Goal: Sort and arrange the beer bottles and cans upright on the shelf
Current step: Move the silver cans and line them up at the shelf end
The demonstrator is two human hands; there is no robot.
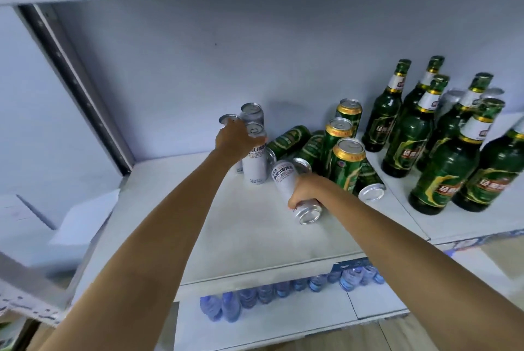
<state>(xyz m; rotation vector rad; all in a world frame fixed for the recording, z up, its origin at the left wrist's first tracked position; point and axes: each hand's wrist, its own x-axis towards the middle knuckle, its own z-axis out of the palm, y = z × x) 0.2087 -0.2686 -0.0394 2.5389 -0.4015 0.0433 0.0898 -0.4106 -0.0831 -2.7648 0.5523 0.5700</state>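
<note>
On the white shelf [241, 237], three white cans stand upright at the back left. My left hand [234, 139] is wrapped around one upright white can [256, 163] of that group. My right hand [304, 190] grips a white can [286, 180] that lies tilted on the shelf, bottom end toward me. Three green cans [347, 163] stand upright in a row to the right. Several green cans [289, 139] lie on their sides behind and beside them. Several green beer bottles [411, 135] stand upright at the far right.
The shelf's back wall is close behind the cans. A dark metal upright [76, 86] borders the left side. Water bottles [266, 294] fill the shelf below. A fallen can's silver end [371, 191] lies near the green cans.
</note>
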